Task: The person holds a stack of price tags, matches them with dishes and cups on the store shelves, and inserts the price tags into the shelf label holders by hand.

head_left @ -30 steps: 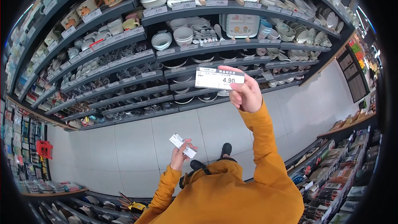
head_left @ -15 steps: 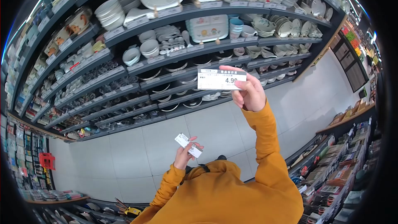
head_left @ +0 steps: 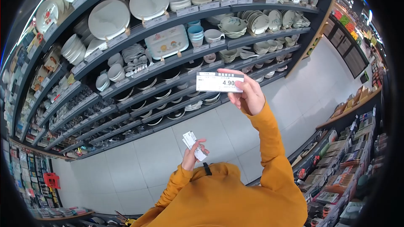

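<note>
My right hand (head_left: 251, 94) is raised in front of the shelves, its thumb and fingers pinching the right end of a white price tag (head_left: 214, 83) with a dark top strip and "4.90" on it. Lower down, near my chest, my left hand (head_left: 194, 153) grips several more price tags (head_left: 191, 139), fanned slightly apart. Their print is too small to read. Beyond the raised tag are shelves with white plates (head_left: 149, 2), a tray with cartoon prints (head_left: 167, 42), blue cups (head_left: 195, 33) and stacked bowls (head_left: 233, 25).
A long dark shelf unit (head_left: 139, 69) of tableware curves across the front. Grey tiled floor (head_left: 158, 155) runs between it and me. Packaged goods (head_left: 336, 185) line a rack at the right. A red basket-like object (head_left: 51, 180) stands at the left, and produce (head_left: 347, 24) shows far right.
My view has turned to the right, so the shelves appear shifted left and tilted. Both hands keep their tags; the raised tag has moved only slightly.
</note>
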`<state>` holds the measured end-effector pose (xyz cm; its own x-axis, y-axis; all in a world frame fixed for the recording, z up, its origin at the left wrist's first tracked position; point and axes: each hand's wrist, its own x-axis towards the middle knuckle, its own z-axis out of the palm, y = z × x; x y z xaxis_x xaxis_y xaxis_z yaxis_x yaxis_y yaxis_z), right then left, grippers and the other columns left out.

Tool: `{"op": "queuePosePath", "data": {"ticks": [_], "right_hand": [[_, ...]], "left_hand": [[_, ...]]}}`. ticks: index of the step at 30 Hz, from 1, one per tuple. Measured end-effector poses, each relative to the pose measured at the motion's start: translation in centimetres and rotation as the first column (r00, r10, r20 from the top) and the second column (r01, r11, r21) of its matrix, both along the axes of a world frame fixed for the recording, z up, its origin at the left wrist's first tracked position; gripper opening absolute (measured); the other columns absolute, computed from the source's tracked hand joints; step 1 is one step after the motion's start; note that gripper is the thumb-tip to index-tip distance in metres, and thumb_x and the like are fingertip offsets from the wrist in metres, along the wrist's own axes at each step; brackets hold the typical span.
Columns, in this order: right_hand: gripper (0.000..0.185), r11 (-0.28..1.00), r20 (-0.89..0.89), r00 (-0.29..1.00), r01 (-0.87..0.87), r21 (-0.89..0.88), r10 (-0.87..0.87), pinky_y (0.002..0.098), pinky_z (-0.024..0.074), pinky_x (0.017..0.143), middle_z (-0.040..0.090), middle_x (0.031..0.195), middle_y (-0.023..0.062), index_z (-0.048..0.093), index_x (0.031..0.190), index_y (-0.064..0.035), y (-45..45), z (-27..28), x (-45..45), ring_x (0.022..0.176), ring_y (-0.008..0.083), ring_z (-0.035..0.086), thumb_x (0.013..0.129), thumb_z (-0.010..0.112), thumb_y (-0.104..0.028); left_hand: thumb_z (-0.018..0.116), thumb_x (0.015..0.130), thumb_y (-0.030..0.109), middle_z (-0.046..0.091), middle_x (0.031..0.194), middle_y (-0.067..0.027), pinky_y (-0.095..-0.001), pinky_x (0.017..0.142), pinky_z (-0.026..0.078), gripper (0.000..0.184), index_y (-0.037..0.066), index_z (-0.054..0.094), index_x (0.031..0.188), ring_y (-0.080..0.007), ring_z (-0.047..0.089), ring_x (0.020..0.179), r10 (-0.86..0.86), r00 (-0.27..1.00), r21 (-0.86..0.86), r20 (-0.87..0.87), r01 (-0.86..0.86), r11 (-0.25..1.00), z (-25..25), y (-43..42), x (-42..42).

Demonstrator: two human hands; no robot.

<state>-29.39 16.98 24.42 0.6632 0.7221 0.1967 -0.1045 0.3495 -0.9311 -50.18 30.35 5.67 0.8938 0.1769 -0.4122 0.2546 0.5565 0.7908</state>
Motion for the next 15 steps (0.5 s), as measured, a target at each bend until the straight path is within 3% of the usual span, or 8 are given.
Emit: {"op": "queuePosePath", "data": {"ticks": [2, 3, 7, 10, 11, 14, 15], "right_hand": [[0.041, 0.998, 0.049, 0.997, 0.055, -0.019, -0.054, 0.017, 0.0349, 0.043, 0.061, 0.083, 0.008, 0.045, 0.13, 0.004, -0.9, -0.2, 0.9, 0.051, 0.0059, 0.045, 0.09, 0.042, -0.008], [0.037, 1.0, 0.035, 0.999, 0.007, -0.004, -0.007, 0.0165, 0.0359, 0.046, 0.061, 0.1, 0.0099, 0.045, 0.13, 0.0023, -1.7, -0.6, 1.5, 0.059, 0.0056, 0.048, 0.093, 0.042, -0.001], [0.037, 0.999, 0.035, 0.999, 0.037, -0.013, -0.037, 0.0166, 0.0345, 0.045, 0.061, 0.096, 0.008, 0.046, 0.129, 0.0017, -3.0, -2.1, 2.5, 0.059, 0.0047, 0.048, 0.092, 0.05, -0.005], [0.037, 0.995, 0.051, 0.996, 0.073, -0.071, -0.069, 0.0167, 0.0345, 0.045, 0.061, 0.087, 0.005, 0.047, 0.128, 0.0017, -4.0, -3.2, 3.7, 0.058, 0.0042, 0.048, 0.093, 0.051, -0.007], [0.036, 0.994, 0.043, 0.996, 0.087, -0.073, -0.084, 0.0167, 0.0347, 0.045, 0.059, 0.079, 0.0026, 0.048, 0.127, 0.0015, -4.2, -3.2, 4.0, 0.057, 0.004, 0.047, 0.092, 0.052, -0.007], [0.036, 0.983, 0.024, 0.991, 0.136, -0.123, -0.135, 0.0166, 0.035, 0.045, 0.058, 0.078, 0.0027, 0.048, 0.128, 0.0013, -4.7, -3.6, 5.9, 0.056, 0.0038, 0.047, 0.092, 0.053, -0.006], [0.037, 0.987, 0.042, 0.993, 0.118, -0.108, -0.114, 0.0167, 0.0356, 0.045, 0.058, 0.077, 0.0024, 0.048, 0.128, 0.0012, -4.9, -4.1, 6.9, 0.056, 0.0035, 0.048, 0.092, 0.053, -0.005]], "left_hand": [[0.039, 0.099, 0.029, 0.055, 0.078, -0.0027, -0.024, 0.056, 0.042, 0.036, 0.0, 0.051, 0.116, -0.0166, 0.062, 0.083, 0.024, 0.998, 0.014, 0.057, -0.024, 1.0, -0.8, -0.5, 1.2], [0.039, 0.099, 0.029, 0.055, 0.077, -0.0033, -0.025, 0.059, 0.043, 0.035, -0.001, 0.052, 0.113, -0.0167, 0.061, 0.082, 0.039, 0.995, 0.023, 0.089, -0.041, 0.999, -1.1, -0.7, 1.8], [0.04, 0.099, 0.028, 0.057, 0.083, -0.005, -0.0273, 0.077, 0.043, 0.034, -0.002, 0.052, 0.111, -0.0143, 0.057, 0.082, 0.097, 0.98, 0.119, 0.174, -0.119, 0.986, 0.0, -2.1, 4.8], [0.04, 0.099, 0.027, 0.055, 0.08, -0.0043, -0.0271, 0.074, 0.043, 0.035, -0.003, 0.051, 0.113, -0.0138, 0.054, 0.077, 0.088, 0.978, 0.015, 0.188, -0.092, 0.996, -0.2, -2.1, 6.9], [0.039, 0.1, 0.029, 0.051, 0.075, -0.0034, -0.0247, 0.062, 0.041, 0.037, -0.002, 0.048, 0.117, -0.0122, 0.049, 0.065, 0.035, 0.969, 0.128, 0.245, -0.068, 0.989, -0.7, -1.8, 7.7], [0.035, 0.101, 0.031, 0.046, 0.068, -0.0027, -0.0232, 0.053, 0.034, 0.039, 0.0, 0.043, 0.123, -0.0106, 0.042, 0.055, 0.064, 0.985, -0.089, 0.158, -0.05, 0.995, 2.6, -2.0, 11.2], [0.032, 0.101, 0.035, 0.045, 0.066, -0.0027, -0.0225, 0.05, 0.033, 0.043, 0.002, 0.038, 0.13, -0.0098, 0.04, 0.05, 0.05, 0.981, -0.083, 0.186, -0.035, 0.996, 2.7, -1.9, 12.3]]}}
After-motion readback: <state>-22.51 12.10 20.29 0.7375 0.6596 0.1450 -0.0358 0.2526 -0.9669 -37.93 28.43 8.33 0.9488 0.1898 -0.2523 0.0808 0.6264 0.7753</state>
